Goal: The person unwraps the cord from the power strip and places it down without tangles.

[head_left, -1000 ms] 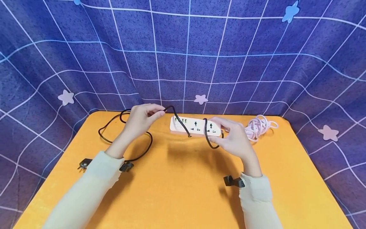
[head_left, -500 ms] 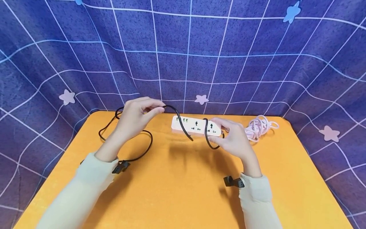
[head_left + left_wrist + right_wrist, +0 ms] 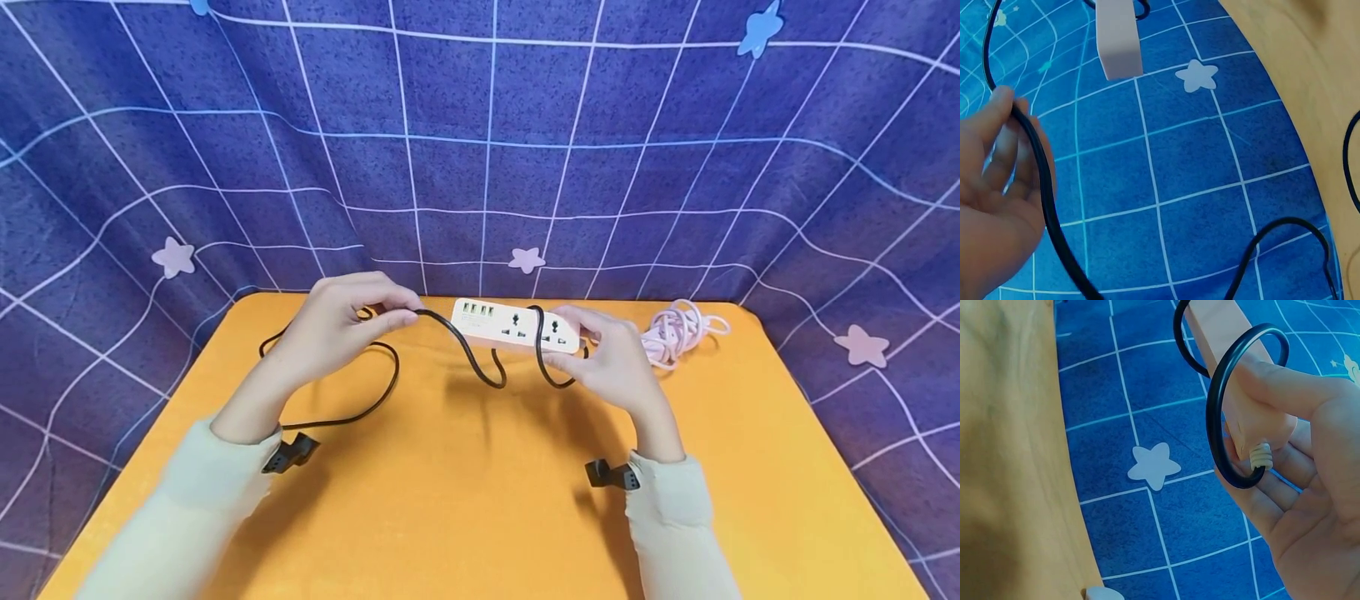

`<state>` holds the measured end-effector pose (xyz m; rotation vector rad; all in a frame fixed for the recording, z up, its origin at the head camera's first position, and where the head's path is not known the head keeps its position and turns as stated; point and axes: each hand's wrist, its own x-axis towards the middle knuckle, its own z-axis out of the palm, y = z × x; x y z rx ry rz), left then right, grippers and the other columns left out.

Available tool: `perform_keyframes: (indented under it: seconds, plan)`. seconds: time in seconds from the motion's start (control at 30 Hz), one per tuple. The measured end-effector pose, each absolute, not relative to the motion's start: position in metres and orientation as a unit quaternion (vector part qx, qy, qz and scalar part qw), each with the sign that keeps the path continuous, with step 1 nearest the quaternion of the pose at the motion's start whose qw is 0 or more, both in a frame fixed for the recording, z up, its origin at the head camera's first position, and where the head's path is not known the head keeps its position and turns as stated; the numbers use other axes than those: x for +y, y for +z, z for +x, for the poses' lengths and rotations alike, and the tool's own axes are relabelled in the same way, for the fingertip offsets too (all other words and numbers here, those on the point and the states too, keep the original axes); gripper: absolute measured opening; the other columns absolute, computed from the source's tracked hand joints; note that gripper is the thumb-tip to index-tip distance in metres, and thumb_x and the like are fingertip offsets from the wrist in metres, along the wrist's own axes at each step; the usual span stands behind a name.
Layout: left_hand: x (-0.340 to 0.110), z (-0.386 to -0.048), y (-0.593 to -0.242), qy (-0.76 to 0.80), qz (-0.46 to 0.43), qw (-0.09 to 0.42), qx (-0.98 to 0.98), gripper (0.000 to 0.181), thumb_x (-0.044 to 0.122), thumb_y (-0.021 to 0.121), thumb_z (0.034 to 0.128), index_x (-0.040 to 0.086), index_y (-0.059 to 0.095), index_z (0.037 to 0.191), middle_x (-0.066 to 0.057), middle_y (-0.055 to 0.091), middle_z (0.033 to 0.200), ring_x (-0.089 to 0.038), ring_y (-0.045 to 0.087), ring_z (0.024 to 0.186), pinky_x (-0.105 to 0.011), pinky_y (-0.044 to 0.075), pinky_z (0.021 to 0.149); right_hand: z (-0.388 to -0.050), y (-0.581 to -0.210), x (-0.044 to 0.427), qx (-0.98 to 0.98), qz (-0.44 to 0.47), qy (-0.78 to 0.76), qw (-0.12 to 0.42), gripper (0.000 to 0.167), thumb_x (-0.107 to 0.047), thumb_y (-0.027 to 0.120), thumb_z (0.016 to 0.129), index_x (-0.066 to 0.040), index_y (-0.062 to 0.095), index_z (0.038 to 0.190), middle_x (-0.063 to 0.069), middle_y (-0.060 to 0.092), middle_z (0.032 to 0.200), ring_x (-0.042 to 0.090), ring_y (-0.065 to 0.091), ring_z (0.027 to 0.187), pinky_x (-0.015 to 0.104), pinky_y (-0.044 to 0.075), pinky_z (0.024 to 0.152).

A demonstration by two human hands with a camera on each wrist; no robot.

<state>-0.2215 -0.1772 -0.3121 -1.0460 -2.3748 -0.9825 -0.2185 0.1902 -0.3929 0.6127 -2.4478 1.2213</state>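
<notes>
A white power strip (image 3: 491, 323) is held up over the back of the table by my right hand (image 3: 611, 358), which grips its right end between thumb and fingers. Its black cord (image 3: 540, 333) leaves that end and loops once around the strip; the right wrist view shows the loop (image 3: 1215, 412) beside the thumb. Left of the strip, my left hand (image 3: 337, 325) pinches the cord between thumb and fingertips. In the left wrist view the cord (image 3: 1047, 187) runs across the fingers of that hand (image 3: 1004, 194), apart from the strip's end (image 3: 1119, 44).
A bundled pink-white cable (image 3: 673, 335) lies at the back right of the orange table (image 3: 465, 500). More black cord (image 3: 393, 375) curves over the table's left side, partly behind my left arm. A blue gridded curtain (image 3: 450, 167) with stars stands behind.
My left hand has moved left and lower, drawing the cord with it. The cord now dips below the strip's front edge. The strip's left end has risen slightly; my right hand has hardly moved.
</notes>
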Motion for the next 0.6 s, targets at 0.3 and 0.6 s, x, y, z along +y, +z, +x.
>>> perform_keyframes:
  seconds: [0.3,0.6]
  plan:
    - [-0.185,-0.216,-0.322,-0.329,-0.408,0.086,-0.847,0.017,0.015,0.082,0.0946,0.029,0.081,0.104,0.02,0.072,0.097,-0.004,0.063,0.085,-0.025,0.051,0.069,-0.22,-0.393,0.19,-0.859,0.217,0.43,0.175,0.047,-0.016,0.095,0.08,-0.017,0.076,0.123,-0.004,0.078,0.105,0.017,0.074,0.105,0.041,0.061,0.093]
    - [-0.187,-0.215,-0.336,-0.314,-0.445,-0.001,-0.839,0.016,0.02,0.082,0.095,0.031,0.083,0.107,0.021,0.07,0.094,-0.004,0.061,0.077,-0.025,0.051,0.066,-0.219,-0.391,0.19,-0.859,0.218,0.427,0.18,0.05,-0.018,0.095,0.08,-0.02,0.075,0.126,-0.007,0.078,0.108,0.015,0.074,0.107,0.039,0.061,0.093]
